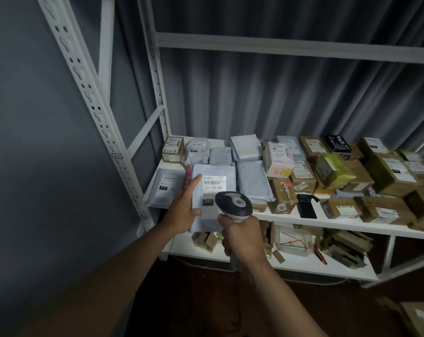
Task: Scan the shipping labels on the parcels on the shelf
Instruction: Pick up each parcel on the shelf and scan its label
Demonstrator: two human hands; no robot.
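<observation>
My left hand (185, 207) grips the left edge of a grey poly mailer (220, 171), thumb on its face and index finger stretched up beside its white shipping label (214, 183), which reads 231-239-K01. The mailer is lifted at the front edge of the white shelf (327, 221). My right hand (242, 235) grips the handle of a grey and black barcode scanner (234, 203), whose head sits just below the label and points at it. Several more grey mailers and brown cartons with labels cover the shelf to the right.
A white perforated upright (104, 117) of the rack stands at the left. A grey curtain hangs behind. A black phone-like object (307, 206) lies on the shelf's front. The lower shelf (303, 261) holds cardboard scraps and a clear box. A carton (420, 317) sits on the floor, bottom right.
</observation>
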